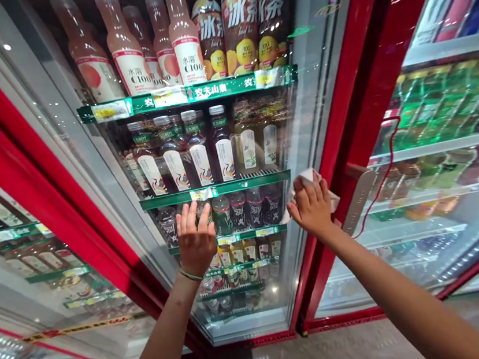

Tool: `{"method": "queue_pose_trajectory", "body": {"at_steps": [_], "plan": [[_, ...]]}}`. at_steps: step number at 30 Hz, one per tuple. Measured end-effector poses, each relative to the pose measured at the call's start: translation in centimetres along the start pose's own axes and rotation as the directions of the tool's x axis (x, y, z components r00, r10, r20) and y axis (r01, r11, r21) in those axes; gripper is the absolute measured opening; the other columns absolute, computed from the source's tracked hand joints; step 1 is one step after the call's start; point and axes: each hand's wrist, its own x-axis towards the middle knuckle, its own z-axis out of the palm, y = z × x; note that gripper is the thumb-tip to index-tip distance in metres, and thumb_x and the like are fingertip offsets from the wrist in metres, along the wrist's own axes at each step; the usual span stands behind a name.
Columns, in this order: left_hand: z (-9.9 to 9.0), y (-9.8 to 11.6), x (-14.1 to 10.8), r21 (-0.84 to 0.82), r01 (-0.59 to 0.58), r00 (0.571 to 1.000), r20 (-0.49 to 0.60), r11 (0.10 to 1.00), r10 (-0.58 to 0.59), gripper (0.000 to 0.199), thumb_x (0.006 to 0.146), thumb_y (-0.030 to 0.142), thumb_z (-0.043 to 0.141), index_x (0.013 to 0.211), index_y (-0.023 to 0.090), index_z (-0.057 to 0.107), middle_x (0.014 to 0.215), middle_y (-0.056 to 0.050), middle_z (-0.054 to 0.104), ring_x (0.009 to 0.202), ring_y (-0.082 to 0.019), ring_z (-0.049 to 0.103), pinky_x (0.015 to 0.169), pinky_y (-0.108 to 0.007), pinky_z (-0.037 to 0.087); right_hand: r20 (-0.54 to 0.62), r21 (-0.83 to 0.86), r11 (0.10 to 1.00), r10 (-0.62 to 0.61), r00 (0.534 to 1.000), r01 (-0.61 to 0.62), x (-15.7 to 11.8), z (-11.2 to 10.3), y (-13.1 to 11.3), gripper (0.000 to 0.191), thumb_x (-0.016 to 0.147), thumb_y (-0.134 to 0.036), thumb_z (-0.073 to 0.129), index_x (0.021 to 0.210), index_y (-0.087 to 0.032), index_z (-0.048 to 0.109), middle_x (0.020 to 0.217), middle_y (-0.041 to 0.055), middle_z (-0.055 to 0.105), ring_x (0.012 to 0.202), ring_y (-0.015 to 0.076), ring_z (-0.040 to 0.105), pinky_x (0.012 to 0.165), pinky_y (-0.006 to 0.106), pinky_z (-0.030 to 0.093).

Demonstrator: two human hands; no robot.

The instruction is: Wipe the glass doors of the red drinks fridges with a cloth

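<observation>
A glass cooler door with a red frame (337, 91) stands before me. My right hand (312, 205) presses a crumpled white cloth (308, 176) against the right side of the door, by the red frame; its fingers lie over the cloth, whose corners stick out around them. The exact kind of cloth or wipe is hard to make out. My left hand (196, 234), with a thin band at the wrist, is raised in front of the glass with fingers apart and nothing in it. Whether it touches the glass, I cannot tell.
Behind the glass, shelves with green price strips (218, 188) carry pink drink bottles (128, 53), iced tea bottles (242, 27) and dark bottles (198, 149). A door handle (359, 199) with a red cord (380, 191) is at right. More coolers flank both sides. Grey floor (351, 346) lies below.
</observation>
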Motion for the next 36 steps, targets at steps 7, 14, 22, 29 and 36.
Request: {"method": "queue_pose_trajectory", "body": {"at_steps": [7, 14, 22, 29, 36], "plan": [[-1.5, -3.5, -2.2, -0.056, -0.121, 0.986, 0.108, 0.991, 0.126, 0.065, 0.097, 0.014, 0.058, 0.158, 0.016, 0.037, 0.153, -0.02, 0.052, 0.155, -0.031, 0.034, 0.124, -0.053, 0.036, 0.12, -0.027, 0.944, 0.33, 0.936, -0.33, -6.3, 2.4, -5.4, 0.071, 0.097, -0.041, 0.048, 0.161, -0.015, 0.029, 0.152, 0.0235, 0.048, 0.151, 0.0393, 0.034, 0.119, 0.069, 0.029], [-8.5, -10.9, -3.1, -0.031, -0.03, 0.992, 0.118, 0.999, 0.034, 0.053, 0.098, 0.013, 0.053, 0.151, 0.013, 0.047, 0.146, -0.02, 0.057, 0.155, -0.031, 0.033, 0.125, -0.052, 0.033, 0.21, 0.161, 0.967, 0.164, 0.964, -0.2, 2.2, 5.2, -22.6, 0.051, 0.098, -0.044, 0.051, 0.143, -0.022, 0.058, 0.145, 0.0183, 0.06, 0.149, 0.0374, 0.043, 0.122, 0.066, 0.031], [-14.0, -16.4, -5.7, -0.038, -0.038, 0.995, 0.091, 0.999, 0.042, 0.053, 0.097, 0.011, 0.054, 0.149, 0.015, 0.047, 0.141, -0.02, 0.06, 0.154, -0.03, 0.036, 0.124, -0.051, 0.034, 0.301, 0.368, 0.923, -0.23, 0.926, 0.11, 10.4, 5.0, -40.5, 0.049, 0.106, -0.033, 0.034, 0.153, -0.024, 0.049, 0.163, -0.0005, 0.042, 0.152, 0.0209, 0.038, 0.124, 0.04, 0.041], [-11.8, -15.4, -4.2, -0.078, -0.075, 0.996, 0.05, 0.994, 0.079, 0.056, 0.097, 0.011, 0.053, 0.152, 0.015, 0.043, 0.146, -0.021, 0.056, 0.154, -0.031, 0.035, 0.124, -0.055, 0.036, 0.299, 0.411, 0.884, -0.36, 0.884, 0.222, 10.4, 3.6, -34.4, 0.052, 0.107, -0.03, 0.03, 0.158, -0.026, 0.04, 0.166, -0.0049, 0.035, 0.155, 0.0132, 0.03, 0.13, 0.033, 0.028], [-6.4, -9.3, -3.0, -0.176, 0.025, 0.998, 0.054, 0.984, -0.016, 0.052, 0.097, 0.012, 0.051, 0.15, 0.015, 0.049, 0.147, -0.022, 0.055, 0.153, -0.034, 0.036, 0.122, -0.059, 0.038, 0.364, 0.2, 0.977, -0.14, 0.921, 0.07, 2.8, 1.9, -13.5, 0.04, 0.1, -0.042, 0.049, 0.125, -0.02, 0.071, 0.139, 0.0154, 0.068, 0.14, 0.0313, 0.056, 0.118, 0.055, 0.044]]}}
